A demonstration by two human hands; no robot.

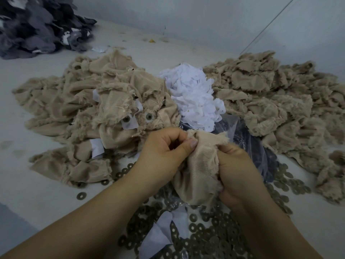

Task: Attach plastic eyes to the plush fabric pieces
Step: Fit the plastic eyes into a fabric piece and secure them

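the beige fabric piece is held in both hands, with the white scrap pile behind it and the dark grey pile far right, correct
Not quite. The head view shows the dark grey pile at far left, not right. Both the left hand and right hand do hold the beige fabric piece, with the white scrap pile behind.

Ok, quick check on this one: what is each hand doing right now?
Left hand: closed, thumb and fingers pinching the upper edge of the beige plush piece.
Right hand: closed, gripping the same piece along its right edge.

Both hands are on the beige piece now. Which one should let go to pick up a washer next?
Probably the right hand: washers lie beside it, while the left hand pinches the beige piece at its top edge.
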